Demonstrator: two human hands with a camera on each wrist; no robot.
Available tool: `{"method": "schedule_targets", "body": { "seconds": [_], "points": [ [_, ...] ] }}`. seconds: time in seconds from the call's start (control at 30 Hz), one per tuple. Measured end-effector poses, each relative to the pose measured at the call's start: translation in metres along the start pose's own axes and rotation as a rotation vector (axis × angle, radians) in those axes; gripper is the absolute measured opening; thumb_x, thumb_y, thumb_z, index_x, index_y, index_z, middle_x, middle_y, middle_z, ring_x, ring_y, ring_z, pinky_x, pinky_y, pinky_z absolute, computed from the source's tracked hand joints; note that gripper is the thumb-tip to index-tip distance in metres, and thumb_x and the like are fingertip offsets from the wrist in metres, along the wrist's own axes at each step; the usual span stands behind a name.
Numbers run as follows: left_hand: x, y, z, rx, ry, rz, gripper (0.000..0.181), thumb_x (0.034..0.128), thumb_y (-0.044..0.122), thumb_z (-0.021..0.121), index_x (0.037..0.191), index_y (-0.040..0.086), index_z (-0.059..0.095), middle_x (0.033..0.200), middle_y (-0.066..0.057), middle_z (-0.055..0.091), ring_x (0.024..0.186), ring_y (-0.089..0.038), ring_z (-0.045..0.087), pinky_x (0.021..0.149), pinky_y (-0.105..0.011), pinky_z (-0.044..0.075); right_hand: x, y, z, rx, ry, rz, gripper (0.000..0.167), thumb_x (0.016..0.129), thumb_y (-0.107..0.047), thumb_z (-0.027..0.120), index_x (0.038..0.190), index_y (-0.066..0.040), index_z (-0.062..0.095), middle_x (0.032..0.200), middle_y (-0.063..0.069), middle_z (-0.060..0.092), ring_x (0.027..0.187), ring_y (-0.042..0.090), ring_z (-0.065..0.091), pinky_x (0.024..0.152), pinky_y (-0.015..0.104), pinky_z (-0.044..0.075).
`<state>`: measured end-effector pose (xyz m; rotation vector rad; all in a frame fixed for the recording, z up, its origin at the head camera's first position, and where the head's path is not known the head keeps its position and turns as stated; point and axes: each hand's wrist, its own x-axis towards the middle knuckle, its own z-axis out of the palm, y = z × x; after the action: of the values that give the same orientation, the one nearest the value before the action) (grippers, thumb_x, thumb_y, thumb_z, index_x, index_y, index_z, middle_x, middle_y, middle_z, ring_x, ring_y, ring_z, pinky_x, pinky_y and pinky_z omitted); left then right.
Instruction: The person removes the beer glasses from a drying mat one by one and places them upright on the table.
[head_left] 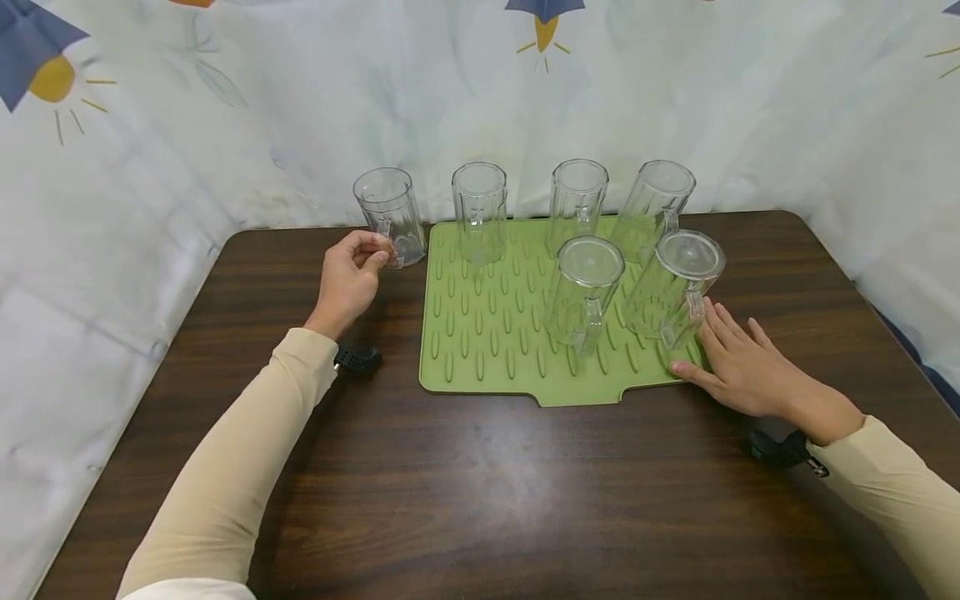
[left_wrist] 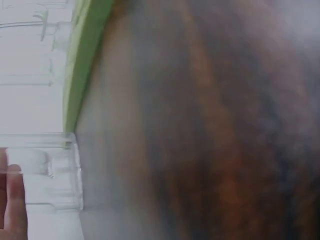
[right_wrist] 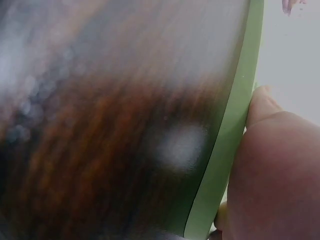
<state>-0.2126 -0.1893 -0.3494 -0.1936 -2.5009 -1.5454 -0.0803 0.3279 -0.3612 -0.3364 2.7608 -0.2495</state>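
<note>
My left hand (head_left: pixel 349 275) pinches the handle of a clear glass mug (head_left: pixel 392 217), which stands on the table just left of the green drying mat (head_left: pixel 480 350). In the left wrist view, the fingers (left_wrist: pixel 16 200) lie beside that mug (left_wrist: pixel 65 175). My right hand (head_left: pixel 750 367) lies with straight fingers at the mat's front right corner. Its thumb touches the mat's edge, and the fingertips are close by the handle of a front right mug (head_left: pixel 675 283). That mug and its front neighbour (head_left: pixel 585 287) are upside down, bases up.
Along the mat's back edge stand more glass mugs: one at the left (head_left: pixel 480 212), one mid-right (head_left: pixel 577 204) and one at the right (head_left: pixel 652 208). A dark wooden table (head_left: pixel 480 500) lies beneath. Behind it hangs a patterned white curtain (head_left: pixel 300 108).
</note>
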Motion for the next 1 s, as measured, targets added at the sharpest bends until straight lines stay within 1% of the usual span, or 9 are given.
{"method": "schedule_targets", "body": {
  "seconds": [0.07,0.13,0.27,0.37,0.5,0.6,0.77,0.87,1.0],
  "points": [
    [-0.001,0.0,-0.002,0.022,-0.003,-0.012,0.024,0.1035,0.007,0.061,0.125,-0.001,0.065,0.124,-0.02,0.071,0.096,0.007,0.063,0.092,-0.016,0.057,0.0,-0.001,0.0,-0.003,0.003,-0.002,0.1,0.105,-0.062,0.043,0.161,0.009,0.001,0.17,0.031,-0.014,0.159,0.053,-0.002,0.12,0.082,0.002],
    [-0.002,0.001,-0.005,0.045,-0.002,-0.019,0.026,0.1029,0.01,0.063,0.127,0.001,0.067,0.128,-0.019,0.071,0.101,0.005,0.066,0.093,-0.014,0.057,0.0,-0.002,0.0,-0.007,0.005,-0.004,0.099,0.105,-0.062,0.043,0.161,0.009,0.002,0.17,0.031,-0.014,0.159,0.053,-0.001,0.12,0.082,0.003],
    [-0.008,0.0,-0.011,0.048,0.032,-0.042,0.03,0.1007,0.013,0.067,0.129,0.004,0.067,0.131,-0.017,0.07,0.108,0.0,0.068,0.098,-0.017,0.058,0.0,-0.002,0.0,-0.009,0.006,-0.007,0.099,0.105,-0.062,0.043,0.161,0.009,0.003,0.17,0.031,-0.014,0.159,0.052,-0.001,0.12,0.082,0.003],
    [-0.011,0.005,-0.015,-0.002,0.071,-0.056,0.031,0.0996,0.013,0.069,0.129,0.005,0.067,0.131,-0.017,0.07,0.106,0.001,0.068,0.098,-0.017,0.058,0.0,-0.002,-0.001,-0.008,0.004,-0.006,0.099,0.105,-0.062,0.042,0.161,0.009,0.003,0.169,0.03,-0.015,0.159,0.052,-0.003,0.12,0.082,0.002],
    [-0.012,0.015,-0.021,-0.093,0.13,-0.045,0.033,0.0984,0.013,0.07,0.13,0.002,0.066,0.13,-0.017,0.07,0.103,0.003,0.068,0.095,-0.015,0.058,-0.002,-0.002,-0.001,-0.01,0.002,-0.001,0.099,0.106,-0.062,0.042,0.161,0.01,0.004,0.169,0.031,-0.015,0.159,0.053,-0.003,0.119,0.082,0.002],
    [-0.014,0.024,-0.023,-0.104,0.162,-0.027,0.034,0.0987,0.015,0.07,0.13,0.002,0.067,0.127,-0.012,0.072,0.102,0.004,0.068,0.092,-0.013,0.057,-0.002,-0.001,0.001,-0.009,0.0,-0.001,0.099,0.106,-0.062,0.042,0.16,0.011,0.004,0.169,0.032,-0.015,0.158,0.054,-0.003,0.119,0.082,0.002],
    [-0.021,0.039,-0.018,-0.113,0.17,0.037,0.03,0.1003,0.017,0.068,0.126,0.001,0.069,0.117,-0.004,0.074,0.102,0.004,0.068,0.093,-0.014,0.056,-0.002,0.001,0.001,-0.006,0.0,-0.004,0.098,0.106,-0.062,0.042,0.16,0.011,0.007,0.169,0.03,-0.017,0.158,0.053,-0.004,0.119,0.082,0.002],
    [-0.027,0.046,-0.01,-0.15,0.144,0.078,0.028,0.1004,0.016,0.068,0.123,0.0,0.07,0.113,-0.002,0.074,0.102,0.003,0.069,0.094,-0.015,0.056,-0.001,0.002,0.001,-0.013,0.004,-0.007,0.098,0.105,-0.062,0.043,0.16,0.011,0.008,0.169,0.029,-0.018,0.159,0.053,-0.004,0.119,0.082,0.003],
    [-0.035,0.055,0.002,-0.197,0.103,0.109,0.026,0.0993,0.015,0.069,0.121,0.001,0.071,0.112,-0.002,0.076,0.102,0.001,0.071,0.093,-0.016,0.057,-0.001,0.003,0.002,-0.024,0.009,-0.015,0.098,0.105,-0.062,0.043,0.16,0.012,0.009,0.169,0.03,-0.016,0.159,0.053,-0.002,0.119,0.083,0.004]
  ]
}}
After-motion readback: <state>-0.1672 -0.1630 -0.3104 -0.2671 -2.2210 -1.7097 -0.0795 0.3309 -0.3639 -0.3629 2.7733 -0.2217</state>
